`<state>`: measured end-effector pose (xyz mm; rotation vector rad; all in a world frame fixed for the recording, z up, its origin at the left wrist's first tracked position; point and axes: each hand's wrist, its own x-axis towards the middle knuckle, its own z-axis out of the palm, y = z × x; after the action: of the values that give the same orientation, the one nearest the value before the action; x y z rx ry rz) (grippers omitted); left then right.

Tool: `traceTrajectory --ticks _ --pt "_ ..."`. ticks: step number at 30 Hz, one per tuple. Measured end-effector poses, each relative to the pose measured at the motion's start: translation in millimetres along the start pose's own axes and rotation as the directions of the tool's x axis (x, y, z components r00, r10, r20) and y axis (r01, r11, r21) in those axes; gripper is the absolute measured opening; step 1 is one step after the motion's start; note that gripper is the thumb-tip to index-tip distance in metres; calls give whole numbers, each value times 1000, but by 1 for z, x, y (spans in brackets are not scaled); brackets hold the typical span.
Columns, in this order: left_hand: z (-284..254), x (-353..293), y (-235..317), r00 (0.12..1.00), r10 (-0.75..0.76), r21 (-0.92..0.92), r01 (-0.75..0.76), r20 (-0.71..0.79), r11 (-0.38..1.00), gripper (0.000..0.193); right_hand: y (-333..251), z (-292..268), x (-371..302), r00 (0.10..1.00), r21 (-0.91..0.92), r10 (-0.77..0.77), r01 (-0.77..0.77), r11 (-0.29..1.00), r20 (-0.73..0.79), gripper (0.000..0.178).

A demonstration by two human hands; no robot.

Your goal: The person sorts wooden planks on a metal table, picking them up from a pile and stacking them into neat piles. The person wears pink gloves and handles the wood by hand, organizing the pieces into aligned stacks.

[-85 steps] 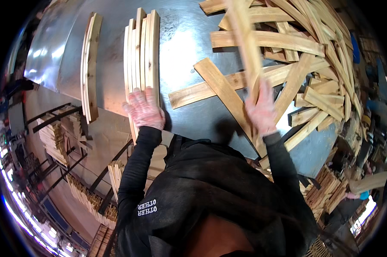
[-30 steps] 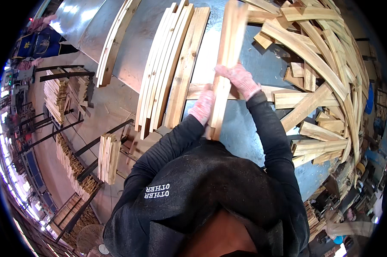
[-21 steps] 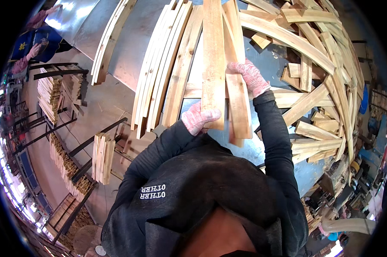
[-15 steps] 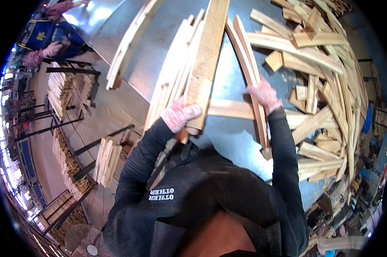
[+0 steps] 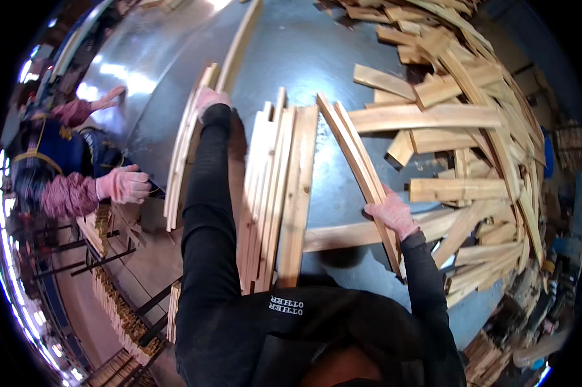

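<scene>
My left hand (image 5: 211, 103), in a pink-and-white work glove, reaches far forward with fingers closed at the near end of a narrow wooden board (image 5: 240, 45). Next to it on the left lie wooden strips (image 5: 186, 148), side by side. My right hand (image 5: 394, 213), gloved too, is closed around a pair of long wooden strips (image 5: 358, 168), which slant across the table. Between my arms a row of pale strips (image 5: 265, 187) lies lengthwise, with a wider knotted board (image 5: 300, 193) along its right side. A crosswise board (image 5: 342, 236) passes beneath the slanted strips.
A large loose heap of wood offcuts (image 5: 455, 117) covers the right side of the metal table (image 5: 291, 58). At the left, a co-worker's gloved hand (image 5: 124, 184) is near the table edge. Below that side stand racks of stacked wood pieces (image 5: 120, 316).
My left hand has left the wide board, which now lies beside the row of strips, and has reached forward-left to another board. My right hand still grips the slanted strips.
</scene>
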<state>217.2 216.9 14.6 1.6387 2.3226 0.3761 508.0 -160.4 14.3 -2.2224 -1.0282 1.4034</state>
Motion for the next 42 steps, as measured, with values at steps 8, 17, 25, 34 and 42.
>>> traceTrajectory --ticks 8,17,25,34,42 --pt "101 -290 -70 533 723 -898 300 439 324 55 64 -10 23 815 -47 -578 576 816 -43 39" --pt "53 -379 -27 386 330 -505 724 861 470 35 -2 -52 26 995 692 -68 2 722 69 46" --pt "94 -405 -78 498 424 -629 732 756 261 53 4 55 -11 947 -226 -320 303 926 -40 89" --pt "-16 -392 -98 373 773 -623 -458 513 634 86 62 74 -17 927 759 -359 156 632 109 66" --pt "-42 -379 -136 859 151 478 -409 489 777 134 50 127 -10 882 964 -427 -99 245 199 46"
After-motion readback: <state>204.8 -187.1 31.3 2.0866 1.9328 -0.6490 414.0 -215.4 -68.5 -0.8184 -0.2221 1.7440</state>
